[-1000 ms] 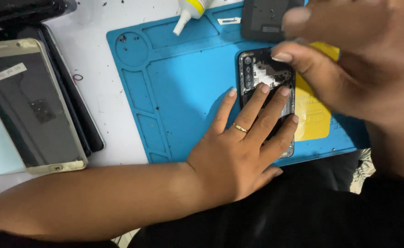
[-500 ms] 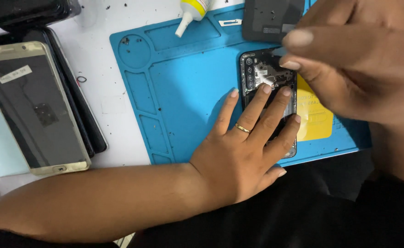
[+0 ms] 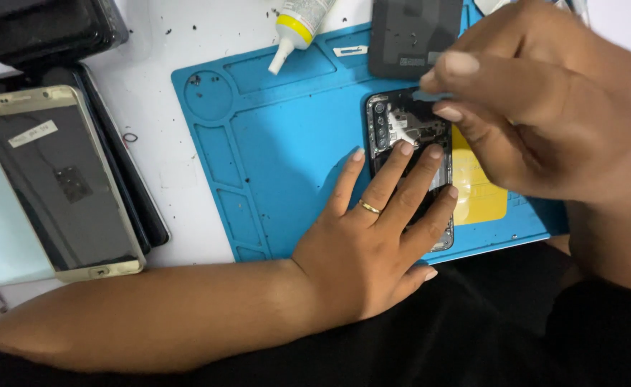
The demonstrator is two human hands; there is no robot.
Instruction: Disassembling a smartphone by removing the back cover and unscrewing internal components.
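White desk (image 3: 186, 165), specked with dark crumbs, carries a blue rubbery mat (image 3: 294, 143) with moulded ridged trays and a round well; its near edge sits at the desk lip. Left of the mat: gold-framed phone (image 3: 57, 179), glossy dark glass, stacked on darker slabs — little free room there. Open phone (image 3: 408, 143) lies upright near the mat's right side, internals exposed, yellow sheet (image 3: 480, 193) just beside it. Left hand (image 3: 373, 244) flat, fingers spread, pressing the phone down; gold ring (image 3: 370, 208) on one finger. Right hand (image 3: 545, 122) pinched over the phone's top — what it grips, cannot tell. Glue tube (image 3: 297, 25), yellow collar, at mat's far edge.
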